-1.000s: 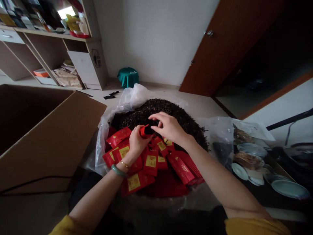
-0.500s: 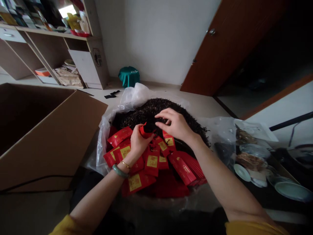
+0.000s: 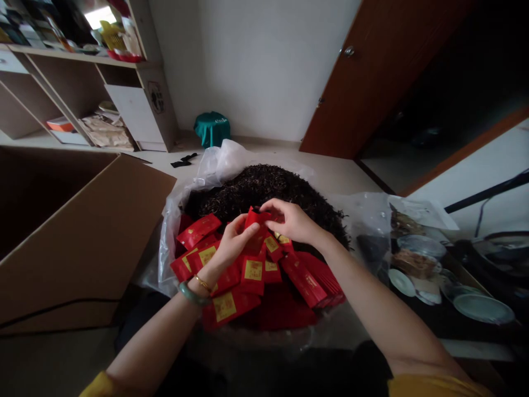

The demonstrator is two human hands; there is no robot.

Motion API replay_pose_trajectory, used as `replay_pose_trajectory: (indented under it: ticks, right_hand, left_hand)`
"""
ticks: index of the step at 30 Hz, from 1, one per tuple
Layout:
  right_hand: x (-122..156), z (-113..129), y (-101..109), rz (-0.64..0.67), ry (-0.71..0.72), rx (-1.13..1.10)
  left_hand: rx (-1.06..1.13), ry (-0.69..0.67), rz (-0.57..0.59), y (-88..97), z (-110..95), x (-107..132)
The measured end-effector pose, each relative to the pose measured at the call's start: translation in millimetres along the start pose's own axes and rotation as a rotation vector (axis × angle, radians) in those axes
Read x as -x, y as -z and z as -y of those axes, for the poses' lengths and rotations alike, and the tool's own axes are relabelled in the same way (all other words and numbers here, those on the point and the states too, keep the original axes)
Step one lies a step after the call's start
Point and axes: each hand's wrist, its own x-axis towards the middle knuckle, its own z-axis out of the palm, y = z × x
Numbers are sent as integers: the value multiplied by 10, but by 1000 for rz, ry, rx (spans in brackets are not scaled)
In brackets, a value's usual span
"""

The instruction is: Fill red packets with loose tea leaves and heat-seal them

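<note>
My left hand point(image 3: 236, 238) grips a small red packet point(image 3: 257, 223) upright, its open mouth facing up. At the packet's top edge, my right hand point(image 3: 289, 220) pinches its right side between thumb and fingers. Just beyond both hands rises a heap of dark, thin loose tea leaves point(image 3: 268, 182) in a clear plastic bag point(image 3: 169, 242). Several red packets with yellow labels point(image 3: 253, 270) lie spread over the near side of the heap. To their right sits a neat stack of red packets point(image 3: 308, 278).
A large open cardboard box point(image 3: 95, 231) stands at the left. On the right, a dark tray table point(image 3: 450, 325) bears dishes and a lidded bowl point(image 3: 483, 307). Behind are a teal-covered stool or bin point(image 3: 212, 129), a wooden door point(image 3: 330, 82) and a shelf desk point(image 3: 144, 99).
My right hand has come down and left from above the tea and now touches the packet's rim. The packet has been raised more upright in my left hand. The view has shifted slightly.
</note>
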Motion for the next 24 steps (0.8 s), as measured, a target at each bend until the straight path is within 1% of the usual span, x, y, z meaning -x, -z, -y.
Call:
replay_pose_trajectory:
  ticks: [1,3,5,8,11,13,15,18,20,22,23,24]
  right_hand:
    - [28,-28,-6,-8,-25,-106]
    - [93,-84,-47,-45,-83,-286]
    - [172,-138,-112,-87,-159,-411]
    - [314,-211,-226,-168,-259,-505]
    - [470,-259,-330,-298,-287,-503]
    - [573,-263,-376,-372,-240,-469]
    - [670,-247,-391,-412,-131,-375]
    - [798,-222,-347,-412,92,-138]
    - [864,-222,-282,-387,193,-4]
    - [913,-229,-207,-324,245,88]
    - [930,-231,-171,-270,263,127]
    - [942,-229,-140,-209,279,162]
  left_hand:
    - [48,23,0,-1,-21,8]
    - [97,48,-34,-13,-49,31]
    - [101,67,-71,-42,-62,66]
    - [38,61,-70,-114,-54,134]
    - [-59,-33,-79,-201,-5,220]
    - [-84,-94,-97,-249,46,281]
    - [-83,-123,-88,-281,101,335]
    - [-101,-178,-51,-300,168,382]
    - [-127,-246,-25,-290,182,387]
    - [-187,-342,54,-255,155,374]
    - [-237,-405,116,-229,125,363]
    - [-309,-478,215,-198,86,349]
